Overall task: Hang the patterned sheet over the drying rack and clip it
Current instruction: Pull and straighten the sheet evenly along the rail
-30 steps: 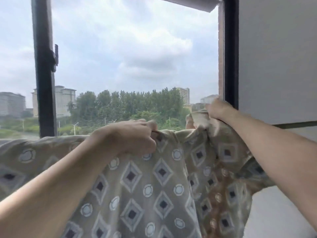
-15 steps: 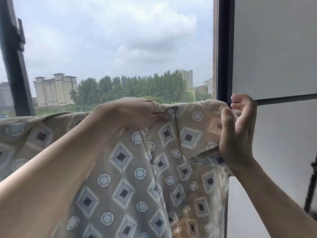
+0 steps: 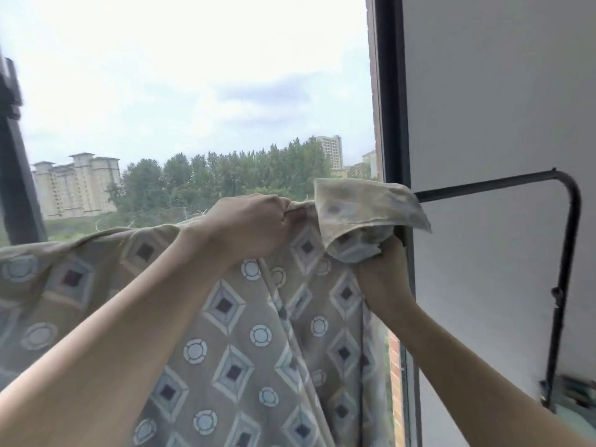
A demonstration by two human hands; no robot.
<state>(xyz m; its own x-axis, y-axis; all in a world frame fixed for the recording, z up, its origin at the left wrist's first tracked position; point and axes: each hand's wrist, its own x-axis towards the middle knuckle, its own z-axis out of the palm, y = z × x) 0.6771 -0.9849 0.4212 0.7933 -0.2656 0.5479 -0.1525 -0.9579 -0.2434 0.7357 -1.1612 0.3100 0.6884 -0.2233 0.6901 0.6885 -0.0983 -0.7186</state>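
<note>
A person's left hand pinches the top edge of a beige cotton sheet patterned with blue diamonds and circles, while the right hand grips its bunched corner from below, beside a black metal drying-rack bar at an open black-framed window.
</note>
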